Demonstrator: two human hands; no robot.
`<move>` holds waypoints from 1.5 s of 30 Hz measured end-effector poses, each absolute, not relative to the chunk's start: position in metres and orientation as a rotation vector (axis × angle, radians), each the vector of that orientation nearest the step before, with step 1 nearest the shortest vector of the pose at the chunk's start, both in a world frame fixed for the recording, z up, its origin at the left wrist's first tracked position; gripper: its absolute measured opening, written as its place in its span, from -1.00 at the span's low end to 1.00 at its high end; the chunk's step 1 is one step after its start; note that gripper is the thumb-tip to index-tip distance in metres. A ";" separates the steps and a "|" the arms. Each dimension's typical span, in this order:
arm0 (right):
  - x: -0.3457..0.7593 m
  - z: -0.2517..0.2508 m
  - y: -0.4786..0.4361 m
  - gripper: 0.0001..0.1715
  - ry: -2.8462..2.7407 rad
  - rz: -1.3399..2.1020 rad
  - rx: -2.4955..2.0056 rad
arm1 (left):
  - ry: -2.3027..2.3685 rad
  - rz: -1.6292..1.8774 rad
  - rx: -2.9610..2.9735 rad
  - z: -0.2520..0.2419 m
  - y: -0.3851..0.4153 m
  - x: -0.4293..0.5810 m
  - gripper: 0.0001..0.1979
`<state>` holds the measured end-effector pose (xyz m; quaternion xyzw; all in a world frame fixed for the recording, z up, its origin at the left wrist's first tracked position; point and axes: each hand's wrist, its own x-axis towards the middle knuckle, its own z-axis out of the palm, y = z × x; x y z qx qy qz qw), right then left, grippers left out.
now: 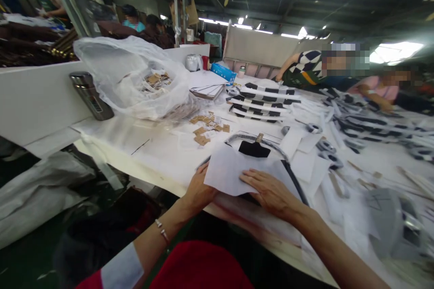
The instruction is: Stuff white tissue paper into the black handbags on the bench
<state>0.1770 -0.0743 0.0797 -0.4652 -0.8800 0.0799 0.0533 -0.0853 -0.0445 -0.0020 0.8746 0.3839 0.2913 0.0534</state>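
Head view, near edge of white worktop (162, 153).

- White sheet (230, 169): lies on the worktop directly in front of the person, between both hands. It partly covers a black piece (254, 149) with a small brown tag at its top, and a dark curved strap (295, 180) that runs out from under the sheet's right side.
- Left hand (198, 192): at the sheet's left edge, touching it. The fingertips are hidden under the sheet, so I cannot tell how far the hand is closed.
- Right hand (271, 192): flat, palm down, fingers spread on the sheet's lower right part. It grips nothing.
- Behind the sheet: loose brown tags (206, 126), and further back a stack of striped pieces (264, 101).
- Left rear: clear plastic bag (135, 76), with a metal flask (91, 95) just beside it.
- Far side: a person in a checked top (308, 65) leans over the worktop.
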 end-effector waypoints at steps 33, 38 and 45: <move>0.174 0.101 -0.080 -0.32 -2.607 0.281 -1.826 | 1.398 0.644 1.738 0.060 -0.028 -0.086 -0.56; 0.172 0.105 -0.082 -0.08 -2.568 0.473 -1.884 | 1.580 0.612 1.765 0.060 -0.025 -0.079 -0.68; 0.176 0.109 -0.072 -0.25 -2.259 0.787 -1.885 | 1.732 0.664 1.783 0.052 -0.029 -0.071 -0.72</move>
